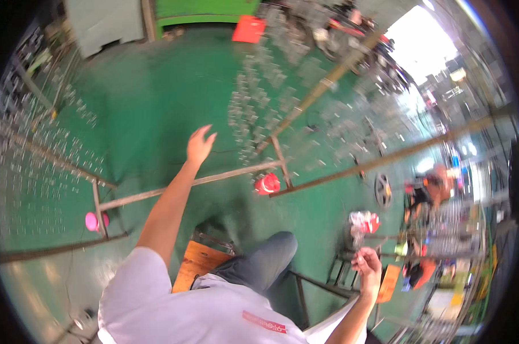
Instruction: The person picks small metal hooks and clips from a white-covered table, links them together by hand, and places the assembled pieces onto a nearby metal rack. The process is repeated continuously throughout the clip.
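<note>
My left hand (200,146) reaches forward at the end of an outstretched arm, fingers apart and with nothing seen in it. It is just beyond a long metal bar (225,175) of a rack and left of rows of small, shiny hanging pieces (251,103), blurred by motion. My right hand (367,266) is raised on the right, its fingers curled together; whatever they may hold is too small to tell. Close to it are a wooden board (389,283) and a red and white bundle (365,222).
A wooden stool seat (199,261) is by my leg. A red container (267,183) and a pink round thing (93,222) sit by the rack ends. More hanging pieces (36,178) fill the left. A motorcycle (357,43) stands far back; a person (434,189) is at right.
</note>
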Demonstrator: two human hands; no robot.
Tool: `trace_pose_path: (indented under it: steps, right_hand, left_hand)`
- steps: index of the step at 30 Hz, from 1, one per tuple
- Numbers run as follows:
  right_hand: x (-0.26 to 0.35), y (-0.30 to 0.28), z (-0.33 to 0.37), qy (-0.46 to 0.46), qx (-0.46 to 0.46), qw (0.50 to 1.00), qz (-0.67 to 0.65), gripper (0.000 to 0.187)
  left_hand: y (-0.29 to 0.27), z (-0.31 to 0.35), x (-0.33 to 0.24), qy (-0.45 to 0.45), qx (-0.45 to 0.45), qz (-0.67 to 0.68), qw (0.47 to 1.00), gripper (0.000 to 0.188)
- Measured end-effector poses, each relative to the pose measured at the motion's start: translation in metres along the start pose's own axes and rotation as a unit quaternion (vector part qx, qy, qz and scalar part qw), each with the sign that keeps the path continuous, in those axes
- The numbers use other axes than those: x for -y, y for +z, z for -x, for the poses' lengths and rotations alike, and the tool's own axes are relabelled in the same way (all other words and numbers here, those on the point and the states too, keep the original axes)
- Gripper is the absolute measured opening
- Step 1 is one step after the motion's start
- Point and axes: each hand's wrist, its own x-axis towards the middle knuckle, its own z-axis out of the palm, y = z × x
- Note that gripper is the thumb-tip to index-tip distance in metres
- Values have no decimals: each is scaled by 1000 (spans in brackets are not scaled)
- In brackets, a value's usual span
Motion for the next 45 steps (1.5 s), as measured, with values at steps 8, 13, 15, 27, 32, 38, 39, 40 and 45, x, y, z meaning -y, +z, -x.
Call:
trace_pose_path:
  steps: [8,13,15,27,32,38,39,40,45]
  right_hand:
    - [-109,-17,129,-18,-41,995,-94,24]
    - [-198,-10,218,28,-132,981,-136,21]
    - [-227,-15,264,12,-217,969,-118,20]
    - [-344,-71,408,150,-593,782,-117,20]
    - [-374,-156,366,143,-657,739,33,18]
    - [-397,-232,303,321,-641,668,200,17]
    - [-399,-238,294,357,-625,661,215,18]
    - [-401,-242,287,387,-610,651,233,19]
    - [-402,-261,281,464,-530,673,224,22]
  left_hand:
    - [32,263,10,-131,346,10,929,32]
    - [62,314,-67,64,493,91,863,26]
    - [70,326,-117,129,557,78,817,22]
    - [97,503,-397,354,703,246,566,18]
    - [85,583,-461,374,733,335,459,20]
    - [110,639,-483,329,789,320,408,22]
    - [110,642,-482,313,791,323,415,22]
    - [111,644,-481,297,792,326,422,22]
    - [118,641,-476,308,800,316,406,21]
